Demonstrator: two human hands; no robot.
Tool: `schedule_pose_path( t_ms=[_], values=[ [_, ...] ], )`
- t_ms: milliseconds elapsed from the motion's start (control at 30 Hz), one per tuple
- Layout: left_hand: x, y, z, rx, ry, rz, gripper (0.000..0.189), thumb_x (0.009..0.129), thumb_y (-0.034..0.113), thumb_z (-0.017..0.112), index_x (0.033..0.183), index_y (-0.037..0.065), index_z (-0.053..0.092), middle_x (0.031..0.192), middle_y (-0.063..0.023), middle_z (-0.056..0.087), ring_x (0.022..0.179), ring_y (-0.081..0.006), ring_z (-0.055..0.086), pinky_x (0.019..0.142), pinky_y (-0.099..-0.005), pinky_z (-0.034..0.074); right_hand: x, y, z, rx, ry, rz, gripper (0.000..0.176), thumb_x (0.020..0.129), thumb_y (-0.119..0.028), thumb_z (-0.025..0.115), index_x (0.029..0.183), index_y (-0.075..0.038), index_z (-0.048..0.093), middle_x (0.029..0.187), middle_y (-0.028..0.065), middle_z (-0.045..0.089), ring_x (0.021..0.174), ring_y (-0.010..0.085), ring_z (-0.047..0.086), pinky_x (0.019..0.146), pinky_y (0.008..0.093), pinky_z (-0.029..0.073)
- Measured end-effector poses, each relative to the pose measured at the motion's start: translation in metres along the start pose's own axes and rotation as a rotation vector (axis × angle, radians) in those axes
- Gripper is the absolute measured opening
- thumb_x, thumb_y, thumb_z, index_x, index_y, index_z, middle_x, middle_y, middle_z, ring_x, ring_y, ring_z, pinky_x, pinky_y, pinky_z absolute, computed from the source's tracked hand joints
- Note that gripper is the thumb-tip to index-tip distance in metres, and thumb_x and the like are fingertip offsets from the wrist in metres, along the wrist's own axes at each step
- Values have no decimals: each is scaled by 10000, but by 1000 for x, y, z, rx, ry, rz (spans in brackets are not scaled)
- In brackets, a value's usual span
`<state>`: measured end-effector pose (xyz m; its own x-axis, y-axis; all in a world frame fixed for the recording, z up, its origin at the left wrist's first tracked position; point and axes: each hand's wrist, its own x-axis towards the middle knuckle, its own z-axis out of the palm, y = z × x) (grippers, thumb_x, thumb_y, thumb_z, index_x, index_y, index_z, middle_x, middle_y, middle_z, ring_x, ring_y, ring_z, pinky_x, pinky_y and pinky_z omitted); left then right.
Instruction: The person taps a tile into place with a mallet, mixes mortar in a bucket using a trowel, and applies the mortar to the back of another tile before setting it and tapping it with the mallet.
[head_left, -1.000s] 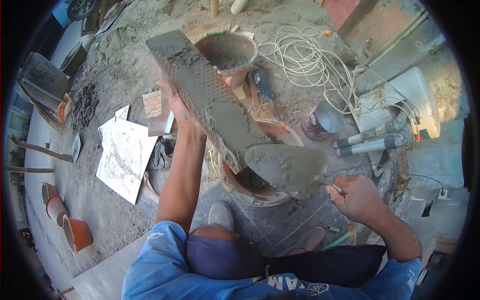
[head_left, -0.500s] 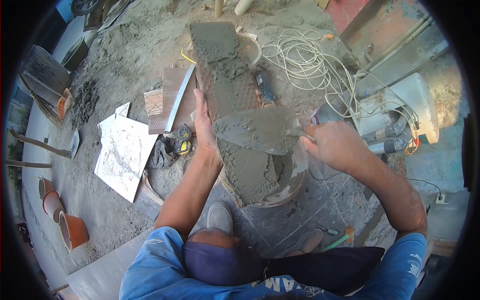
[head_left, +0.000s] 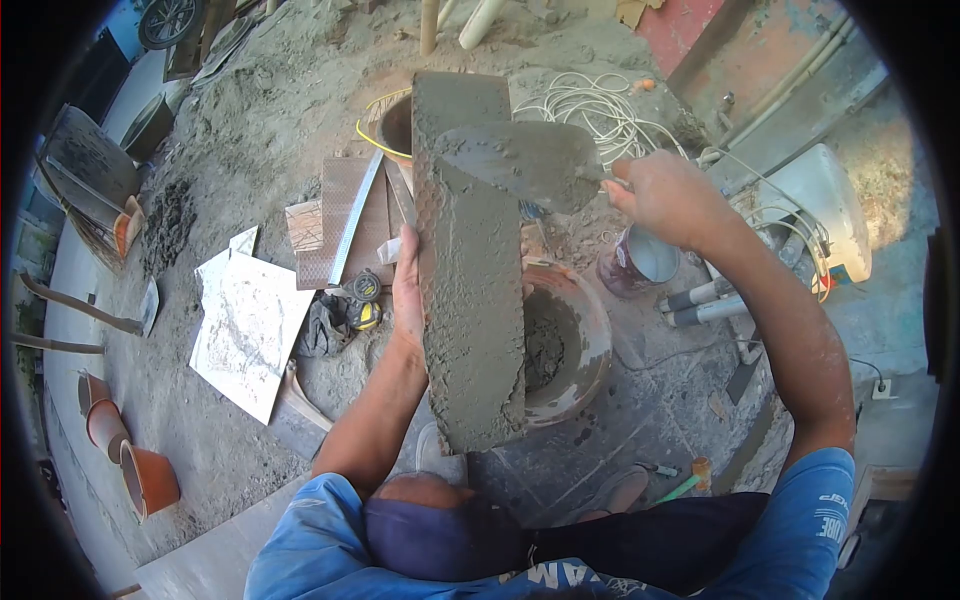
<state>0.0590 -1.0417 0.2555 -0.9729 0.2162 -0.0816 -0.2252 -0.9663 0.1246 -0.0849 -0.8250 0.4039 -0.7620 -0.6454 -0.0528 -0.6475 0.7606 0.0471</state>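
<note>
My left hand is wrapped under the left edge of a long tile, whose upturned face is coated in wet grey mortar. A honeycomb texture shows along the tile's edge. My right hand grips the handle of a trowel. The mortar-smeared trowel blade lies across the far part of the tile. Below the tile's right side stands a bucket with mortar inside, partly hidden by the tile.
Left on the ground are a textured tile, a metal straightedge, a tape measure and white boards. To the right are a paint can and a white container; coiled cable lies beyond.
The trowel has moved away from me, toward the tile's far end. The tile's near end has swung left, uncovering more of the bucket, and mortar now covers its near part more evenly.
</note>
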Motion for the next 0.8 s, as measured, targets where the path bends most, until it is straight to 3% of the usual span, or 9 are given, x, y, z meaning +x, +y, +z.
schedule_pose_path(
  t_ms=[200,267,367,467,533,800],
  values=[
    [0,-3,-16,-92,-95,-71,970,866,790,389,1482,40,359,1333,-308,509,1144,-462,576,970,-616,467,15,35,-6,-7,59,110,335,933,-303,547,921,13,657,816,258,654,831,436,638,755,506,502],
    [4,-1,-27,-149,-104,-97,1006,844,824,378,1486,51,361,1338,-323,493,1146,-466,565,960,-625,454,16,44,-6,-19,191,108,337,930,-301,549,917,19,653,818,256,655,829,435,638,749,508,500],
    [6,-2,-35,-153,-136,-93,1007,849,818,383,1494,45,339,1353,-329,481,1155,-476,561,955,-637,457,-11,2,-22,-1,77,38,339,926,-313,560,926,14,653,790,247,656,803,429,643,739,514,498],
    [6,-5,-31,-85,-122,-103,1003,851,802,411,1500,44,319,1353,-326,481,1166,-476,559,962,-641,464,-28,-28,-11,23,7,-45,335,930,-321,565,939,2,652,750,242,651,773,427,645,730,521,497],
    [2,-10,-22,-11,-109,-84,859,926,679,445,1484,34,338,1337,-263,533,1134,-440,602,945,-600,512,-22,-31,-4,7,-3,-35,333,935,-325,563,942,-4,651,745,240,650,770,426,646,729,522,498],
    [-7,-8,-28,113,-231,-110,918,870,608,611,1504,27,288,1379,-310,470,1204,-430,553,965,-587,504,12,6,-17,-31,123,77,339,955,-333,537,931,-13,648,801,222,672,816,405,665,739,494,529]
  ],
)
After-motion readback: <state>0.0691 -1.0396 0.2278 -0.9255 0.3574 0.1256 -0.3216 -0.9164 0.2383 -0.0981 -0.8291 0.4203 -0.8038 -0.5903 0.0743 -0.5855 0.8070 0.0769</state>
